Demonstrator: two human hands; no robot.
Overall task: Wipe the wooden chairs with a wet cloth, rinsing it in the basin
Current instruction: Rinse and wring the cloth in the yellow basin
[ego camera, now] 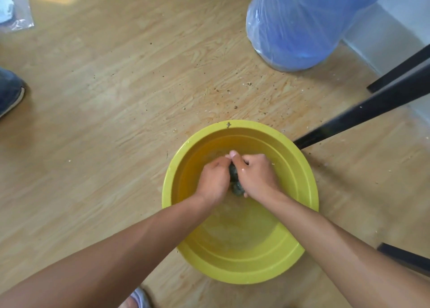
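**Cloth bunched in both hands over the yellow basin**

Nearest, a light slipper (137,298) peeks in at the bottom edge. Just beyond it sits the basin (239,276), round, smooth yellow plastic with shallow, cloudy water inside. Above the water the left hand (213,179) and right hand (257,178) meet, fingers curled tight round the cloth (234,180), a dark, wadded lump showing only in the gap between them.

Soaked, it is likely soft, limp and a little heavy with water, slippery only at the surface. Gripping the bunched ends and twisting should wring it.

The floor (104,121) is pale wood-grain laminate, speckled with crumbs. To the right run black legs (363,114), matte and straight. Farthest off, right, stands a blue bulk (295,23) under glossy, crinkled plastic film.
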